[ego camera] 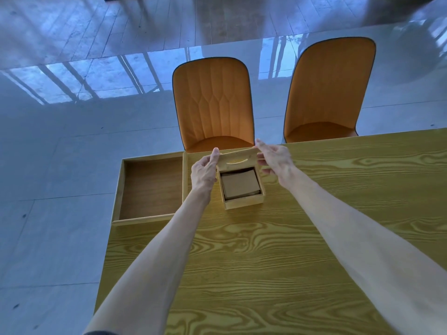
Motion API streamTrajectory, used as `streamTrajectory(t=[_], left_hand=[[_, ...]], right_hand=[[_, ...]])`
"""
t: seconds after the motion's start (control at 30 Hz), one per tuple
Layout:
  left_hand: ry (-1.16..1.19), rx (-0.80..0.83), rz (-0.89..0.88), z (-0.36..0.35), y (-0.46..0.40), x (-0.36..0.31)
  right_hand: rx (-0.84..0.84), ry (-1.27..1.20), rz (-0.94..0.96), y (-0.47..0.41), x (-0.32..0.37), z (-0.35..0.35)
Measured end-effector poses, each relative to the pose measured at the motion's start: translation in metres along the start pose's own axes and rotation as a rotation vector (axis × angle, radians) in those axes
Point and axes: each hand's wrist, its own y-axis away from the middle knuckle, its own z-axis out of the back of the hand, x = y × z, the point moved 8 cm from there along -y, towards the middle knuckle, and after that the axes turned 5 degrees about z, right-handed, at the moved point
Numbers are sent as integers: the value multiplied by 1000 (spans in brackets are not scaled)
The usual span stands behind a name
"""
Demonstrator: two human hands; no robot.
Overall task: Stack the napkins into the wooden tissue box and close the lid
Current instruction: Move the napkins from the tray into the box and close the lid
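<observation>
A small wooden tissue box stands on the table near its far left corner. Inside it lies a stack of brown napkins, seen through the open near part of the top. The wooden lid, with an oval slot, covers only the box's far end. My left hand grips the lid's left end with thumb and fingers. My right hand pinches the lid's right end, fingers spread above it.
An empty wooden tray sits left of the box, overhanging the table's left edge. Two orange chairs stand beyond the far edge. The yellow wood-grain table stretches toward me; grey glossy floor lies to the left.
</observation>
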Motion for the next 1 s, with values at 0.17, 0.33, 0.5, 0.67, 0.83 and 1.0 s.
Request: streamTrajectory(t=[0.17, 0.33, 0.5, 0.67, 0.83, 1.0], left_hand=[[3, 1, 5, 4, 9, 8], [20, 52, 3, 8, 26, 25], [39, 78, -16, 9, 38, 46], [30, 58, -39, 8, 42, 64], [3, 12, -26, 6, 38, 77], [-1, -6, -35, 4, 37, 82]], right_hand=[[6, -20, -39, 7, -8, 4], [90, 3, -58, 18, -18, 7], [134, 46, -52, 29, -32, 10], [116, 119, -50, 33, -51, 14], [67, 208, -4, 34, -63, 17], [5, 278, 47, 34, -70, 20]])
